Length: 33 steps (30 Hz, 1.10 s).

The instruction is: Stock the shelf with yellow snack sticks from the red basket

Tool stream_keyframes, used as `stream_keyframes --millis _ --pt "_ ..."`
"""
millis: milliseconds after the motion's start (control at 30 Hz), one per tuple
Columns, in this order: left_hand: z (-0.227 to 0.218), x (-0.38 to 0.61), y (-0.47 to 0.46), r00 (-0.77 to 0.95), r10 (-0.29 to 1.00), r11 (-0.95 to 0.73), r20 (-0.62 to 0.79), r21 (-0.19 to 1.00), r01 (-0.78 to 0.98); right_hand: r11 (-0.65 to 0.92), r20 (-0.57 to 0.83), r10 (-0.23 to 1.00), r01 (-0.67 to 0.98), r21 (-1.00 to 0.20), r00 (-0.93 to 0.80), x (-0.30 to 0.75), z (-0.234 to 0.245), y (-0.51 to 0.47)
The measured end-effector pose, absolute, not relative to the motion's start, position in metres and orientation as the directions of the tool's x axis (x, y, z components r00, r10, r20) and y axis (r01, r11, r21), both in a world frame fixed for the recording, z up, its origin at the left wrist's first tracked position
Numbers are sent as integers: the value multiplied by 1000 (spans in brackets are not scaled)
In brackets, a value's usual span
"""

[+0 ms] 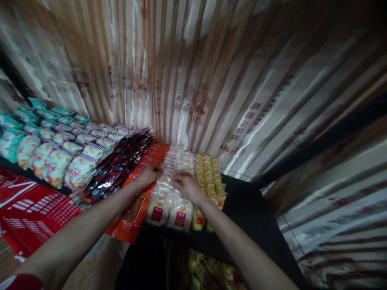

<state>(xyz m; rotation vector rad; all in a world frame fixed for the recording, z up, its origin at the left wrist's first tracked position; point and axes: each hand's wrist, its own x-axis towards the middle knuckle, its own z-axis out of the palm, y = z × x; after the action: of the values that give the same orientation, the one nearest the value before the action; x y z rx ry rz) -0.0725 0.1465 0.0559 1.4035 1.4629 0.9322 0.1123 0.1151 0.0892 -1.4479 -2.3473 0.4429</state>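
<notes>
My left hand (151, 174) reaches over the orange snack bags, its fingers curled at the left edge of the clear rice cracker packets (156, 209). Across the same rows, my right hand (187, 185) has its fingertips drawn together just above or on the packets; contact is hard to make out. The rice crackers, white and round with red labels, stand in two rows running back to the wall. Under my left forearm lies an orange bag (131, 219) with brown sticks pictured on it. Yellow packets (208, 173) fill rows to the right of my right hand.
Dark glossy packets (117, 165) and white snack bags (80, 169) stand left, with green bags (12, 143) beyond. A red basket (39, 217) sits below the black shelf (242, 209). Corrugated sheeting (187, 72) rises behind. More yellow packets (208, 272) lie lower down.
</notes>
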Motion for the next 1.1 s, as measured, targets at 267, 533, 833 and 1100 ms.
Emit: stream_keyframes --millis 267,533,833,1100 --pt "55 -73 146 50 996 57 -76 952 300 443 70 893 838 -320 -445 109 100 111" --pt "62 -75 140 80 982 154 -170 973 170 490 6 855 803 -339 -519 108 96 123" --pt "59 -79 139 73 984 151 -163 976 156 497 61 867 851 -170 -495 101 102 116" --pt "54 -87 135 126 988 70 -84 991 115 399 144 914 905 -146 -379 96 91 111"
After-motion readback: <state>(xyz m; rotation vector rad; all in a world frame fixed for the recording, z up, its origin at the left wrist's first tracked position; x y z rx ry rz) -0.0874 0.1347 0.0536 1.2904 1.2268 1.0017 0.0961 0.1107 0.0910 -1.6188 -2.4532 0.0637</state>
